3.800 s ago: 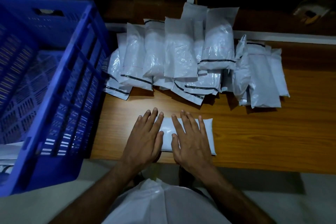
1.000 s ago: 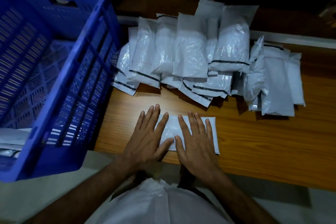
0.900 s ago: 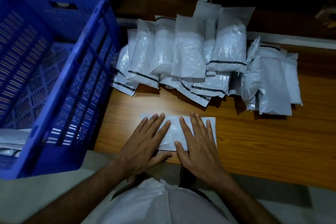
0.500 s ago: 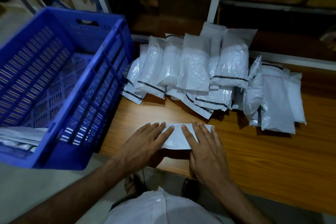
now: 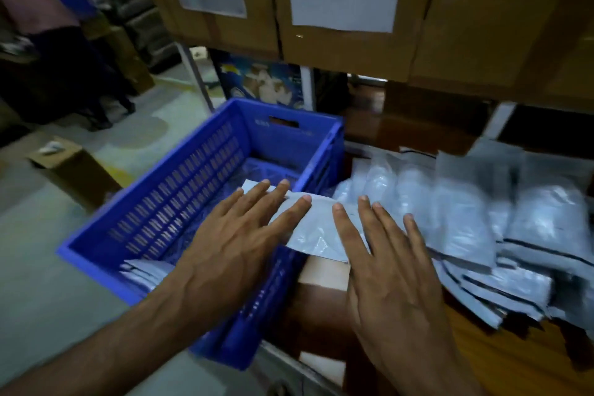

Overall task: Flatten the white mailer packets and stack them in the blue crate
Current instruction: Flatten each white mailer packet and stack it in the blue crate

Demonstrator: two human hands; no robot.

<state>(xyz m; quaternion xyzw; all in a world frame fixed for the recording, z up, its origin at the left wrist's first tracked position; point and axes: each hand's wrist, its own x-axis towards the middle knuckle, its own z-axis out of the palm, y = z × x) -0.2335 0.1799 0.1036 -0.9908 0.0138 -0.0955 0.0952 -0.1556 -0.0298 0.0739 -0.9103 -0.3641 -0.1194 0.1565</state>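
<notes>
A flattened white mailer packet (image 5: 316, 228) hangs in the air over the right wall of the blue crate (image 5: 154, 180). My left hand (image 5: 234, 247) lies on its left end and my right hand (image 5: 385, 267) on its right end. The fingers of both are straight on top and the thumbs are hidden beneath, so the packet is pinched between them. Inside the crate, at its near end, lie a few flat white packets (image 5: 144, 270). A blurred pile of puffy white packets (image 5: 466, 219) covers the wooden table (image 5: 498, 363) to the right.
Big cardboard boxes (image 5: 344, 42) sit on a shelf just above the table and crate. On the floor to the left stands a small cardboard box (image 5: 70, 167). Another person (image 5: 38, 10) is at the far left.
Both hands have lifted the flattened packet off the table and carried it left, over the crate's right wall. The view has swung up and to the left.
</notes>
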